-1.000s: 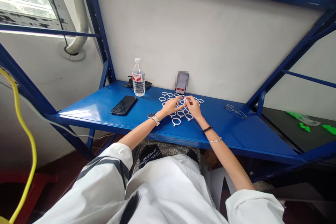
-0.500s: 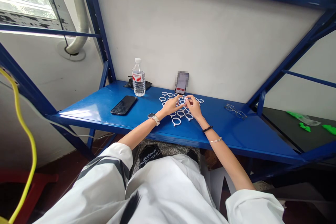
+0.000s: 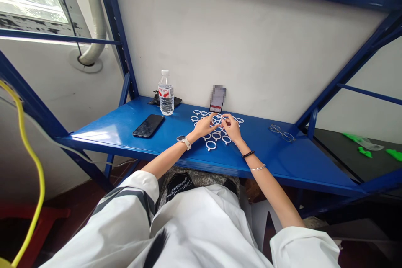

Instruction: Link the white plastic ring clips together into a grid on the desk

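Several small white plastic rings (image 3: 211, 145) lie spread on the blue metal shelf (image 3: 119, 130) near the wall. My left hand (image 3: 204, 126), with a watch on its wrist, and my right hand (image 3: 231, 127), with a bead bracelet and a bangle, meet over the middle of the rings. Both hands pinch one white ring (image 3: 220, 119) between their fingertips, just above the others.
A dark phone (image 3: 148, 125) lies flat left of the rings, and a water bottle (image 3: 166, 93) stands behind it. A small device (image 3: 217, 98) leans on the wall. Glasses (image 3: 281, 132) rest to the right. Blue rack struts rise at both sides; a yellow hose (image 3: 31, 163) hangs left.
The fingertips have shifted slightly on the ring held between them. The arms and everything on the shelf stay where they were.
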A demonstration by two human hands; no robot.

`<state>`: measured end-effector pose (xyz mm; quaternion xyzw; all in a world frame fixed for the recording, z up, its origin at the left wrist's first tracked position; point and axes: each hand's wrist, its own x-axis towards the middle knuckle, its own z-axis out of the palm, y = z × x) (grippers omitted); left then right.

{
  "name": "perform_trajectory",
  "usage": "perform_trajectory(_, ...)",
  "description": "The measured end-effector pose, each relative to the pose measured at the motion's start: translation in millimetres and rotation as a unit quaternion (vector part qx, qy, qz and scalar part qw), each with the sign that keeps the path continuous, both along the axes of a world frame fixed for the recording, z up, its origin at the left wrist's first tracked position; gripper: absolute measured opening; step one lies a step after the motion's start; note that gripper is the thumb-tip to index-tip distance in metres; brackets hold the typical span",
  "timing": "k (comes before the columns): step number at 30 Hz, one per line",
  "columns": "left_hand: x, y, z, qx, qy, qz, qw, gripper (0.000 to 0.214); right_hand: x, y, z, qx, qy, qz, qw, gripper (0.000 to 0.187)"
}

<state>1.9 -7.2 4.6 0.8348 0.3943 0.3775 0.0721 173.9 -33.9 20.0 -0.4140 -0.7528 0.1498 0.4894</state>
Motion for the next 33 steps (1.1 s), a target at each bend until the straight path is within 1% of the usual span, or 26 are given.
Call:
perform_trajectory(6, 0.2, 1.2, -1.9, 0.008, 0.0, 0.002, 1.0, 0.059, 0.1, 0.6, -0.7, -0.001, 0.0, 0.002, 1.0, 0.027)
perform_trajectory(12, 0.2, -0.7, 0.1, 0.003, -0.003, 0.007, 1.0, 0.058, 0.9, 1.4, -1.6, -0.002, -0.001, 0.007, 1.0, 0.026)
perform_trajectory(20, 0.4, 0.2, -1.2, 0.009, -0.005, 0.005, 1.0, 0.057, -0.6, -0.5, 0.4, 0.0, -0.002, 0.002, 1.0, 0.028)
perform_trajectory(33, 0.3, -0.5, -0.3, 0.005, -0.018, 0.003, 1.0, 0.055, 1.0, 1.7, -2.3, 0.012, -0.014, -0.007, 1.0, 0.03)
